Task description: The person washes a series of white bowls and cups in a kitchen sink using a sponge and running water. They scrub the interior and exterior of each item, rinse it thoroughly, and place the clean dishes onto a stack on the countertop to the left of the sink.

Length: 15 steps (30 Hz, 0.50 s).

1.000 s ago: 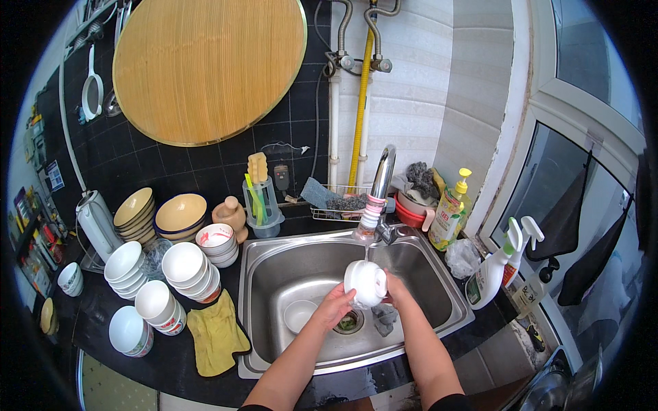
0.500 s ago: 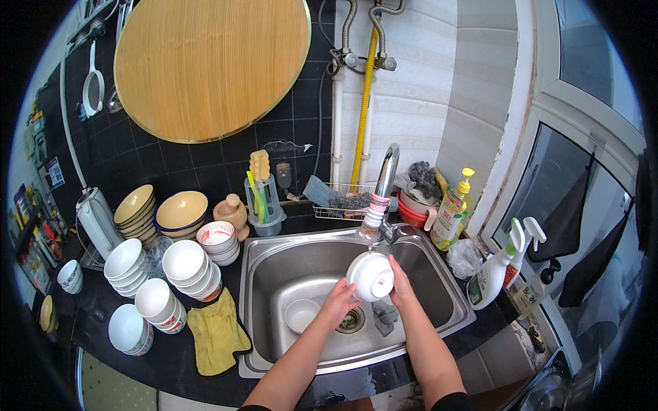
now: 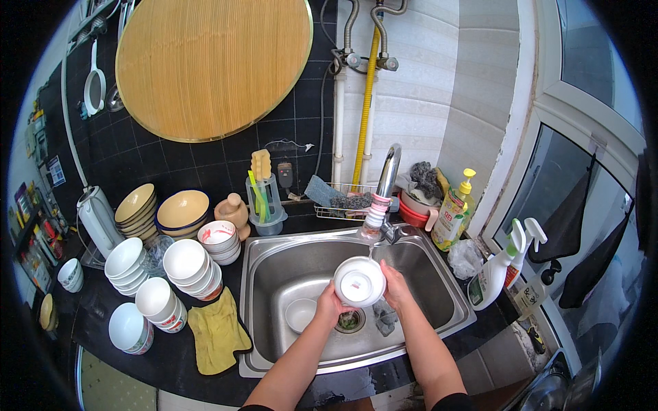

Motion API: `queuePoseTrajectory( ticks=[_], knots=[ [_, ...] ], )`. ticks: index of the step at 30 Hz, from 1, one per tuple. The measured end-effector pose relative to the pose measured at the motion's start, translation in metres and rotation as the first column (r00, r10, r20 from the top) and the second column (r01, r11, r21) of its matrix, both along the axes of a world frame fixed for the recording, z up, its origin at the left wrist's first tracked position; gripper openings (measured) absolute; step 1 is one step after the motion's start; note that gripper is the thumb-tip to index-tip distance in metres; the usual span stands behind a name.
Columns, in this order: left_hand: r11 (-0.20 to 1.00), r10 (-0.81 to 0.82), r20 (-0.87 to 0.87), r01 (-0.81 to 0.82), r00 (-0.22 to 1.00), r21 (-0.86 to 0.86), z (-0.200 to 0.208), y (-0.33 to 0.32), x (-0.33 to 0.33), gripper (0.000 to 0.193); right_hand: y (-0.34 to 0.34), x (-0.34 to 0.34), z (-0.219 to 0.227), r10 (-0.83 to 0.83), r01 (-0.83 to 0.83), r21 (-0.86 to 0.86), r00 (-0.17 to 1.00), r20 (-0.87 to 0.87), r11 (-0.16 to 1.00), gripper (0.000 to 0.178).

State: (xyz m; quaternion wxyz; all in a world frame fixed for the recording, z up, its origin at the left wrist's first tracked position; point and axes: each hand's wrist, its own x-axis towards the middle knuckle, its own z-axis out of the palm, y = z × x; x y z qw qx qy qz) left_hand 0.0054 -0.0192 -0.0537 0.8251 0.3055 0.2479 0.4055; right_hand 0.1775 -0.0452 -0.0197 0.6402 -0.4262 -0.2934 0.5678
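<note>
Between both palms I hold a white bowl (image 3: pixel 360 281), its underside facing up toward me, beneath the faucet (image 3: pixel 389 171). My left hand (image 3: pixel 330 303) grips its left side and my right hand (image 3: pixel 393 285) its right side. A thin stream of water runs from the faucet's pink-and-white nozzle onto the bowl's upper edge. Below, in the steel sink (image 3: pixel 274 264), another white bowl (image 3: pixel 299 314) lies left of the drain (image 3: pixel 349 320). A grey rag (image 3: pixel 386 318) rests to the drain's right, partly hidden by my right arm.
Left of the sink stand several stacks of white bowls (image 3: pixel 156 299), beige bowls (image 3: pixel 184 209) and a yellow cloth (image 3: pixel 218 333). Behind it are a utensil holder (image 3: pixel 266 205) and a wire rack (image 3: pixel 343 205). A yellow pump bottle (image 3: pixel 452 212) and spray bottles (image 3: pixel 492 274) line the right side.
The bowl has turned so its base faces me more squarely, and it has shifted slightly left and down. Both hands moved with it.
</note>
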Motion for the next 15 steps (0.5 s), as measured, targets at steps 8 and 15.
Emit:
queuePoseTrajectory(
  ticks=[8,15],
  knots=[
    [0.987,0.038,0.186,-0.007,0.982,-0.163,0.004,0.001,-0.003,0.044,-0.011,-0.012,0.019,0.279,-0.271,0.103,0.957,-0.08,0.957,0.038],
    [0.982,-0.023,0.214,0.062,0.977,-0.178,-0.007,0.006,0.001,0.041,-0.01,-0.012,0.015,0.247,-0.212,0.207,0.955,-0.165,0.955,0.036]
  ],
)
